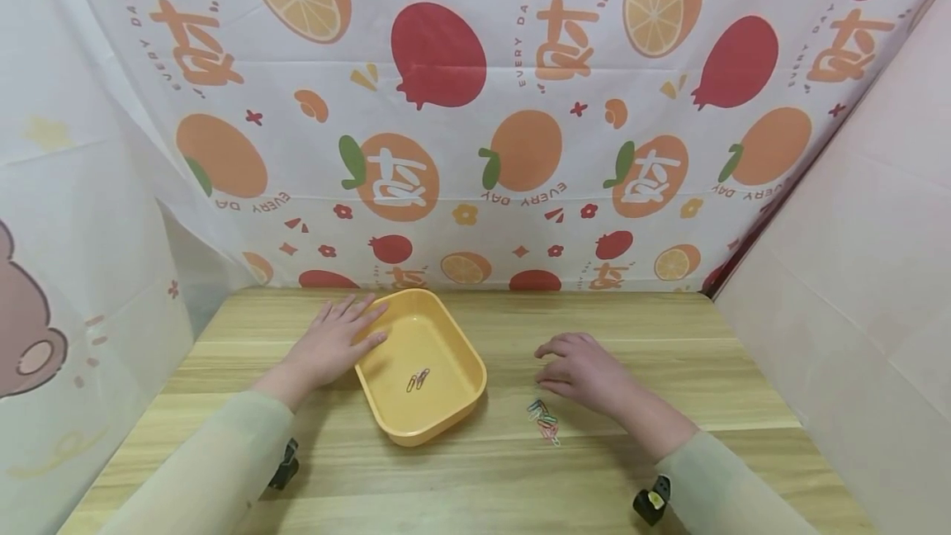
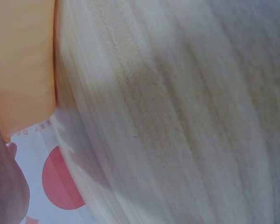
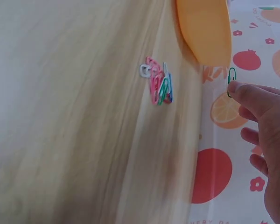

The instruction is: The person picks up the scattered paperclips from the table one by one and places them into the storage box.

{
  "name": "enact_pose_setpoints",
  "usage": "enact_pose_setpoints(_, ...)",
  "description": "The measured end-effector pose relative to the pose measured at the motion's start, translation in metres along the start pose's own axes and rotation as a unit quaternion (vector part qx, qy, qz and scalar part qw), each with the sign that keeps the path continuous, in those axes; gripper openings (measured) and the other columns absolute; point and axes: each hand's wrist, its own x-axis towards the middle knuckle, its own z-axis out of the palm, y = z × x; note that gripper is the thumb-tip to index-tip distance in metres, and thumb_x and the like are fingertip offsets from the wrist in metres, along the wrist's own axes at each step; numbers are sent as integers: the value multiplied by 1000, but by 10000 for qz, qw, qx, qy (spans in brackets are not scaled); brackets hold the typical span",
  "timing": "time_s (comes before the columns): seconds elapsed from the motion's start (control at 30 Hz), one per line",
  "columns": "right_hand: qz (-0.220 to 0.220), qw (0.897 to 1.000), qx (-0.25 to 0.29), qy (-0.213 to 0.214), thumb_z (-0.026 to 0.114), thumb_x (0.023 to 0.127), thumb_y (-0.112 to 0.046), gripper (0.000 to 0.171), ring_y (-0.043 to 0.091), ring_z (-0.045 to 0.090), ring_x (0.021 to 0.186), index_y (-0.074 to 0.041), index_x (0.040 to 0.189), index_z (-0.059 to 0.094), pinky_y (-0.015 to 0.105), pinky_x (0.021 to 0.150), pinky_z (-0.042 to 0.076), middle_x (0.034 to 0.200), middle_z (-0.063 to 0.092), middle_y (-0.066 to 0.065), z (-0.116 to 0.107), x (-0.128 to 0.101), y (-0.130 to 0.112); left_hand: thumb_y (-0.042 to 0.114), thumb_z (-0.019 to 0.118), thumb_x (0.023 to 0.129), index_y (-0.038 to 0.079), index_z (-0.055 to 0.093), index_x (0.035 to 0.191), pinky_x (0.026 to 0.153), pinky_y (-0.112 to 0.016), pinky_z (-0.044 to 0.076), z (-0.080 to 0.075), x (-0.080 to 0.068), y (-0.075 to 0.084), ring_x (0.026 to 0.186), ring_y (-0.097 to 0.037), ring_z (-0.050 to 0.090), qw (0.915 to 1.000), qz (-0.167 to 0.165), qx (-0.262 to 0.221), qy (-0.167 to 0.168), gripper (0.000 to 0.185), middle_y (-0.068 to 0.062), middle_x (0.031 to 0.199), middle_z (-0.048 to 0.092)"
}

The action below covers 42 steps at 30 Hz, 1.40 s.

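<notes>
A: Where does the left hand (image 1: 330, 347) lie?

B: Flat on the table (image 1: 594, 469), against the near-left wall of the yellow tray (image 1: 464, 403); its fingers are straight and slightly spread, the tips resting on the tray's rim; it grips nothing. In the left wrist view only a blurred edge of the tray (image 2: 23, 60) and a bit of the hand (image 2: 7, 186) show; nothing more can be told there.

A: And the right hand (image 1: 583, 371)?

B: Out on the table to the right of the tray, well apart from it; the fingers are curled loosely downward. The right wrist view shows it better: the right hand (image 3: 266, 140) pinches a green clip (image 3: 231, 80) at its fingertips, the clip standing on end; the other fingers lie close together below, lightly bent. In the head view that clip is too small to make out.

A: Where are the rest?

B: A small pile of clips (image 1: 545, 421) lies on the wood just beside the right hand, on its near side; pink, green, blue and white ones, touching and overlapping, seen again in the wrist view (image 3: 158, 84). Two clips (image 1: 418, 380) lie on the tray floor, side by side, near its middle.

A: Behind it all?

B: A cloth (image 1: 475, 106) printed with oranges and red fruit hangs at the back; it meets the table's far edge.
</notes>
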Motion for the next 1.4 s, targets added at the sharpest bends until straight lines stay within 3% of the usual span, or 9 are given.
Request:
enact_pose_setpoints(0.57,-73,9998,171,54,76,89,-29,9,19,59,116,-28,96,81,45,102,43,119,68,-4,-4,39,-13,55,42,102,24,32,157,117,-63,-1,2,1,-1,148,-44,12,10000,-7,-43,19,64,-10,164,21)
enact_pose_setpoints(1.03,-478,9979,274,326,77,88,-30,8,19,60,114,-28,95,80,46,98,46,118,69,-2,-3,72,-31,56,42,102,23,32,157,118,-63,-1,0,1,1,149,-44,11,10000,-14,-56,-45,65,-10,164,20)
enact_pose_setpoints(1.4,-439,9980,427,131,74,90,-35,10,17,57,118,-30,96,80,43,103,42,122,68,-5,-2,95,-45,58,42,101,24,31,157,118,-63,-1,-1,0,2,149,-43,11,9999,-61,-81,-62,66,-9,164,20)
